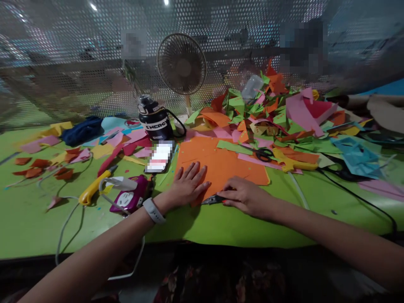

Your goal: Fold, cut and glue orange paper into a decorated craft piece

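Head view: person's left hand (188, 183) splayed flat on flat orange paper sheet (224, 166) ahead; right hand (248, 196) pinches small dark-grey tool (209, 200) between hands. Paper's likely light, creasable; take by edges.

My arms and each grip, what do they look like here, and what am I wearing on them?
The left grip is an ungloved human hand, with a pale, smooth wristband around its wrist. The right grip is also an ungloved hand, with no band visible. The left forearm and right forearm show no sleeves.
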### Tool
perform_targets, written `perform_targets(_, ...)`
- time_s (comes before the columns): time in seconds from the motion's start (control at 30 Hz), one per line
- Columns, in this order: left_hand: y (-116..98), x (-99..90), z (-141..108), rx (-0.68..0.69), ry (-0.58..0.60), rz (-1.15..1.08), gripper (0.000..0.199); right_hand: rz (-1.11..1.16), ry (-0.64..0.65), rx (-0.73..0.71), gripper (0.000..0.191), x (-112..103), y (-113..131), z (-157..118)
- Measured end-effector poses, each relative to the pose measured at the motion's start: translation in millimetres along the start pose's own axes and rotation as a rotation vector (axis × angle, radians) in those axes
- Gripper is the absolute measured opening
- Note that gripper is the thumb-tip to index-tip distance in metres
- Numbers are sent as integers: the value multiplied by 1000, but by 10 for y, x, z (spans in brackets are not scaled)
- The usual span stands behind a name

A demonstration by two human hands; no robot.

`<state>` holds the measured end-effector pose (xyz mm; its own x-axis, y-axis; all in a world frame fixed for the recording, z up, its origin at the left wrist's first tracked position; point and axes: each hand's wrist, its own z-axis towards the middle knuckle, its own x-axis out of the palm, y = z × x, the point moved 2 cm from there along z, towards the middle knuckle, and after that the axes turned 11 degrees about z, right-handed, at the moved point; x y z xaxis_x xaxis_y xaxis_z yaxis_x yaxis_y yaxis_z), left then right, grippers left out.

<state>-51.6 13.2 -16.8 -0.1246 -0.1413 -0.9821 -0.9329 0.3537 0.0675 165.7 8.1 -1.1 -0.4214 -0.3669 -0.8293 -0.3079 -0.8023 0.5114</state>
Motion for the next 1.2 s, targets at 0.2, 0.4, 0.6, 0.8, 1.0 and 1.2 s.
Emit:
perform_targets(0.2,61,118,13,35,-86,55,65,-63,50,-18,28,-2,84,80)
perform_targets(0.4,98,161,-15,100,-203,101,58,-79,62,-74,27,63,151,94)
perform_targets(0.6,181,312,-32,188,-294,185,59,-78,37,-218,26,-122,261,-68)
perform_targets(0.8,252,306,-34,188,-288,195,92,-111,-219,127,28,-1033,-511,-298)
perform_targets(1.0,273,329,-47,247,-362,196,96,-355,-290,508,28,-1518,-1291,-665)
perform_targets(1.2,351,468,-24,263,-380,209,93,-388,-320,625,27,-1488,-1457,-941)
